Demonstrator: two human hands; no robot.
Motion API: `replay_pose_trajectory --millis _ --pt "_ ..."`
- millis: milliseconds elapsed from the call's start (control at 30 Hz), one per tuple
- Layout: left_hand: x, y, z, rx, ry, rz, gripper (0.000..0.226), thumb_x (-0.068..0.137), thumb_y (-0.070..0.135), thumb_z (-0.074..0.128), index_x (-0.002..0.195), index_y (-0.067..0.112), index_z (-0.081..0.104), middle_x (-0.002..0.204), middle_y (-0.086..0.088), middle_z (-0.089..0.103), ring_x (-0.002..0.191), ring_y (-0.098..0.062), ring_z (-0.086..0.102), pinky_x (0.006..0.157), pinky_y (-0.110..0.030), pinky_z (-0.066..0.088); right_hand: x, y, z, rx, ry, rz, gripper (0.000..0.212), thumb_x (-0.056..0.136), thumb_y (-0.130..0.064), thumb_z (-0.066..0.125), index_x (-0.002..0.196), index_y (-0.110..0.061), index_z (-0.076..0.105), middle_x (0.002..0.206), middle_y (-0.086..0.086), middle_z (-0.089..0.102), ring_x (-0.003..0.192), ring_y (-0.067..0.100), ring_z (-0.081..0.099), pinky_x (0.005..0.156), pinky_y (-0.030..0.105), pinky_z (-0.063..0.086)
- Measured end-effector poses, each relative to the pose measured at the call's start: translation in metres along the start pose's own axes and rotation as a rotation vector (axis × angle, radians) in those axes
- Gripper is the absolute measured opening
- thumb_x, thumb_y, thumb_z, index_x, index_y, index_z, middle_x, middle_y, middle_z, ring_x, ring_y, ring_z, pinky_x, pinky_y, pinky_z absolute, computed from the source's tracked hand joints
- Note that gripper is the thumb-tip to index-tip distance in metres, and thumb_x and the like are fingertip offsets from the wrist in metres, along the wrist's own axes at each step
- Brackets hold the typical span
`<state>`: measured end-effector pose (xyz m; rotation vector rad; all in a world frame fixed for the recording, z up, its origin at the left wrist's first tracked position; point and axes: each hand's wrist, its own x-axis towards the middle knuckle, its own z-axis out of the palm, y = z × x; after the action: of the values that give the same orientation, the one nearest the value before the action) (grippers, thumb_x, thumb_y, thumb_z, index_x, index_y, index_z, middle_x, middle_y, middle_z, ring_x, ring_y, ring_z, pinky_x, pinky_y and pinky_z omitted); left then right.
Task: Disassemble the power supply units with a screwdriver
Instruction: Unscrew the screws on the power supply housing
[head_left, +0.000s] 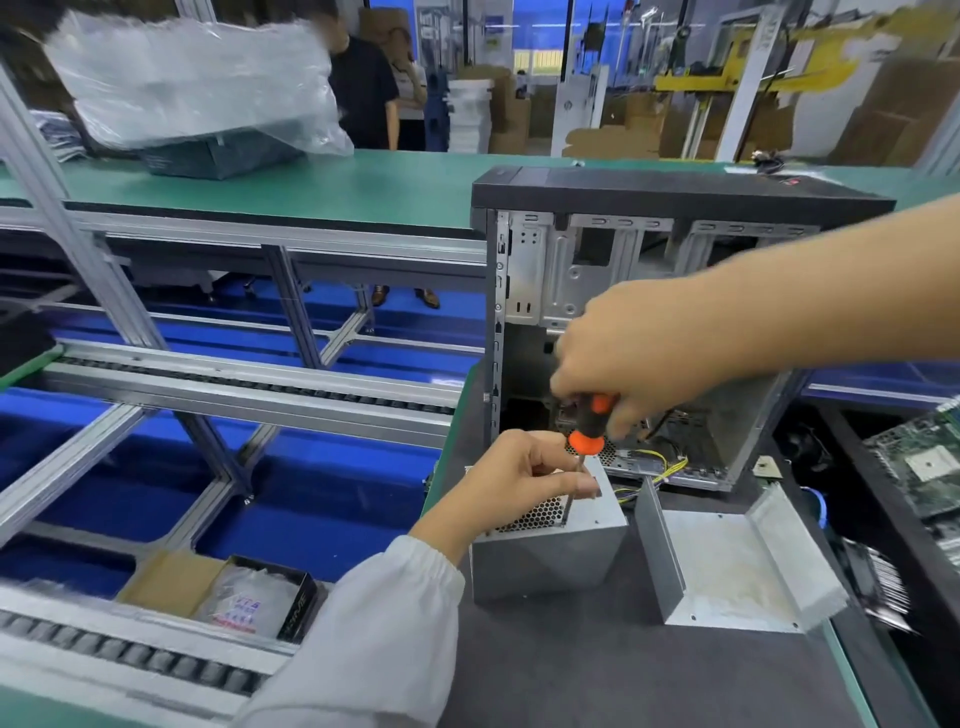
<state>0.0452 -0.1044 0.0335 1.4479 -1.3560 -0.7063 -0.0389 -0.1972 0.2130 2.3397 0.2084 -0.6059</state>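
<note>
Driving the orange-and-black-handled screwdriver (589, 423) down into the top of the grey sheet-metal power supply unit (550, 540) is the step in hand, judging by how the tool stands nearly upright with its thin shaft meeting the perforated top face. The right hand (639, 348) comes in from the right with its fingers curled round the handle from above. The left hand (524, 483), in a white sleeve, pinches the shaft low down between thumb and fingertips, steadying the tip. The unit sits on the dark grey surface (597, 675), near and just in front of the open black-topped computer case (675, 249), with yellow wires (657, 465) trailing between the two. To its right, just beside it, lies a bent grey metal cover (727, 566), open side up.

To do this well, the person should probably keep the shaft square to the screw head, press firmly downward before turning so the tip does not cam out, and let the left fingers guide only lightly. Whether the tip is seated in a screw cannot be told; the fingers hide it. The unit may shift on the surface under torque, so bracing it could help.
</note>
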Motion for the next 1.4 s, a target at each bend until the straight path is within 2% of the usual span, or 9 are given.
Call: replay_pose_trajectory --millis 133,233,433,633,700,733,933,1133,1400 --pt "0.006 -0.001 0.007 0.079 0.035 0.019 0.015 0.083 0.016 0.076 0.09 0.002 0.078 0.074 -0.027 0.046 0.067 -0.033 0.041 0.063 -0.034 0.034 0.015 0.019 -0.016 0.651 -0.645 0.275 0.059 0.095 -0.061 0.034 0.08 -0.008 0.058 0.067 0.002 0.063 0.041 0.011 0.045 0.038 0.015 0.034" --pt "0.005 -0.001 0.006 0.029 0.018 -0.01 0.017 0.085 0.017 0.075 0.091 0.002 0.077 0.084 -0.03 0.051 0.068 -0.025 0.042 0.065 -0.029 0.036 0.01 0.013 -0.004 0.264 -0.462 0.143 0.038 0.101 -0.044 0.036 0.098 -0.01 0.053 0.082 0.005 0.06 0.062 0.017 0.052 0.054 0.024 0.041" --pt "0.001 -0.005 -0.003 -0.052 -0.056 -0.051 0.017 0.093 0.014 0.064 0.098 0.003 0.076 0.085 -0.008 0.07 0.079 -0.014 0.064 0.08 -0.025 0.051 -0.007 -0.001 0.033 -0.406 0.621 -0.376 0.021 0.08 -0.016 0.067 0.092 -0.013 0.051 0.09 0.007 0.053 0.074 0.024 0.051 0.053 0.033 0.043" --pt "0.004 -0.005 0.0 -0.013 0.008 0.025 0.007 0.087 0.01 0.071 0.086 0.007 0.078 0.072 0.007 0.058 0.062 0.003 0.049 0.063 -0.008 0.037 -0.009 0.01 0.0 0.259 -0.121 0.231 0.057 0.084 -0.073 0.036 0.116 -0.031 0.056 0.066 0.001 0.067 0.05 0.013 0.061 0.038 0.02 0.039" --pt "0.005 -0.007 0.002 -0.007 0.037 0.022 0.006 0.085 0.016 0.074 0.086 0.012 0.079 0.077 -0.014 0.054 0.064 -0.005 0.043 0.063 -0.016 0.036 0.0 0.01 0.003 0.179 -0.09 0.195 0.045 0.101 -0.044 0.04 0.136 -0.035 0.014 0.07 0.001 0.061 0.048 0.012 0.048 0.039 0.023 0.035" --pt "0.004 -0.008 0.003 -0.018 0.047 0.023 0.005 0.085 0.018 0.075 0.084 0.018 0.08 0.073 -0.01 0.052 0.063 -0.008 0.041 0.061 -0.018 0.035 0.003 0.013 0.012 0.133 -0.024 0.182 0.032 0.102 -0.04 0.037 0.097 -0.013 0.022 0.075 0.002 0.058 0.053 0.012 0.045 0.044 0.024 0.033" --pt "-0.003 -0.012 -0.001 -0.132 0.003 0.02 0.017 0.09 0.01 0.067 0.085 0.02 0.079 0.071 0.017 0.062 0.071 0.001 0.056 0.071 -0.014 0.044 -0.017 0.013 0.012 0.639 0.159 -0.088 0.025 0.09 -0.026 0.062 0.103 -0.038 0.044 0.1 -0.014 0.039 0.084 0.005 0.045 0.068 0.021 0.034" --pt "-0.001 -0.007 0.0 -0.07 0.039 0.053 0.012 0.091 0.002 0.064 0.088 -0.003 0.074 0.071 0.02 0.063 0.071 0.007 0.058 0.071 -0.008 0.042 -0.018 0.002 0.014 0.391 0.247 0.314 0.09 0.056 -0.091 0.012 0.088 -0.017 0.051 0.068 0.002 0.053 0.056 0.018 0.055 0.048 0.03 0.043" --pt "-0.001 -0.002 0.001 -0.113 -0.02 0.029 0.011 0.095 0.006 0.06 0.092 0.011 0.069 0.057 0.024 0.059 0.053 0.01 0.049 0.062 -0.002 0.037 -0.018 0.018 0.016 0.659 0.209 -0.002 0.018 0.093 -0.032 0.057 0.101 -0.035 0.04 0.089 -0.012 0.049 0.077 0.011 0.051 0.061 0.025 0.037"
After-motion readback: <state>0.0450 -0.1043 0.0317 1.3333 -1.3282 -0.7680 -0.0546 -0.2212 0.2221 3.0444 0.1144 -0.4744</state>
